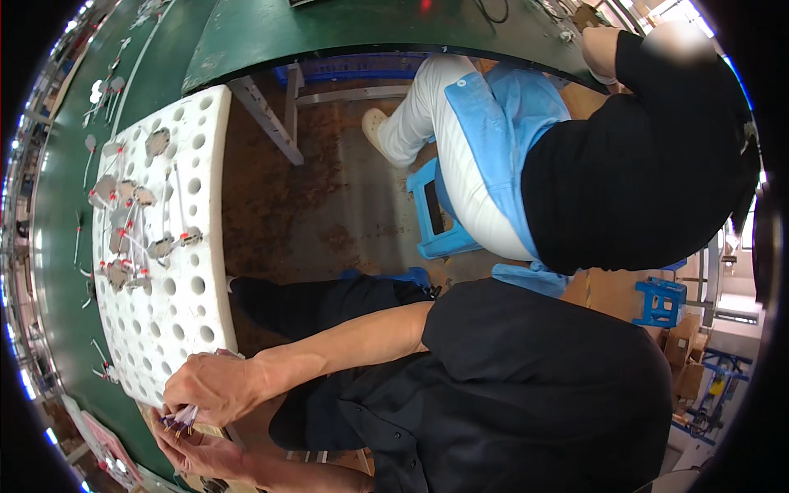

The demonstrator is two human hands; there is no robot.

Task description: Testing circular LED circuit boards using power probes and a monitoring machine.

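Observation:
A bundle of thin pale wires [182, 417] with purplish and copper-coloured tips is between my two hands, at the near corner of a white foam board [215, 246]. Over the top of the bundle, my right hand [215, 388] is closed with its fingers bent downward. From below, my left hand [197, 453] grips the wires near their tips, fingers curled and partly hidden. Rows of round holes cover the board. Small grey parts [119, 275] with red and white leads lie in a cluster on its far half.
The green worktable [66, 238] carries the board and several loose wired pieces [107, 90]. Beside me a co-worker [633, 172] in black top and light blue apron sits on a blue stool [436, 214]. A metal table leg [271, 123] stands between us; another blue stool [660, 301] is behind.

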